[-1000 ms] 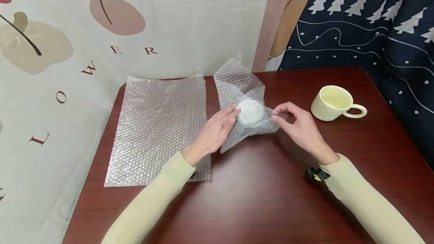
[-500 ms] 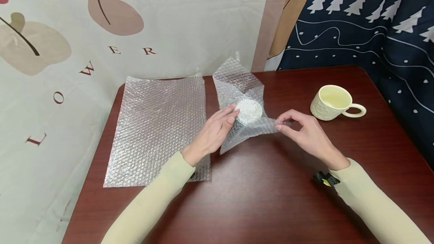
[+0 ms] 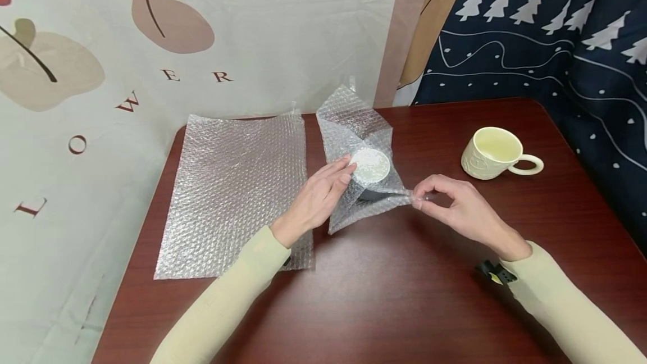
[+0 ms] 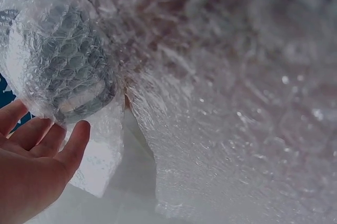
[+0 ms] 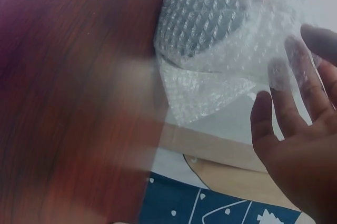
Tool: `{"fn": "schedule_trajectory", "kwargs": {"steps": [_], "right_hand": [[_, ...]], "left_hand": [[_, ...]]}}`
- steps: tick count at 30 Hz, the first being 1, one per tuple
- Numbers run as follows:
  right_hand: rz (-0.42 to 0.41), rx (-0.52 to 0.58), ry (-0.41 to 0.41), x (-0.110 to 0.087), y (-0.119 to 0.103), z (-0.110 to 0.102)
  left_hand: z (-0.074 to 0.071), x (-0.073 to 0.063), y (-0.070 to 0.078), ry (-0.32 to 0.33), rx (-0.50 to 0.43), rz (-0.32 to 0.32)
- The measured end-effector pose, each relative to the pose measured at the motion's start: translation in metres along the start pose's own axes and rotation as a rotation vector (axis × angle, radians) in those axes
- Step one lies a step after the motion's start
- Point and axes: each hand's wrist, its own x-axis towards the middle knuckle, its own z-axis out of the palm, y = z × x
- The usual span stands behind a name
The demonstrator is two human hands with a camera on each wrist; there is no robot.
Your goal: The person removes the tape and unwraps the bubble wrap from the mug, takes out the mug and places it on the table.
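A round grey thing with a white flat top (image 3: 371,165) stands on a sheet of bubble wrap (image 3: 349,114), partly covered by it. Its grey side (image 4: 71,50) shows through the bubbles in the left wrist view. My left hand (image 3: 323,192) rests its extended fingertips against the left of the white top. To the right, my right hand (image 3: 462,206) pinches a corner of the wrap between thumb and fingers, drawing it out taut. Dark grey shows in the gap under that stretched edge. Wrap lies over the right fingertips (image 5: 279,71) in the right wrist view.
Another bubble wrap sheet (image 3: 237,190) lies flat at the left, beneath my left forearm. A pale yellow mug (image 3: 487,156) stands at the right, handle pointing right. Curtains hang behind the dark red table (image 3: 384,308).
My right hand has drawn the pinched corner of the wrap toward me and slightly right, uncovering the white top and opening a gap below it. My left hand has stayed in place.
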Motion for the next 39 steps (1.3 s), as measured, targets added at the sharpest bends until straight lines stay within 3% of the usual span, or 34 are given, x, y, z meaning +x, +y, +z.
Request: {"fn": "schedule_trajectory", "kwargs": {"steps": [14,24,31,39], "right_hand": [[-0.155,0.015,-0.26,-0.01,0.002,-0.001],[-0.308,-0.106,-0.321,-0.015,0.005,0.007],[-0.304,-0.219,-0.339,-0.022,0.001,0.009],[-0.272,-0.233,-0.395,-0.026,0.002,0.013]], "left_hand": [[0.001,0.0,0.001,0.01,0.003,-0.011],[0.001,0.0,0.001,0.002,0.011,-0.012],[0.001,0.0,0.002,-0.001,0.008,-0.011],[0.001,0.0,0.003,-0.006,0.009,-0.02]]}}
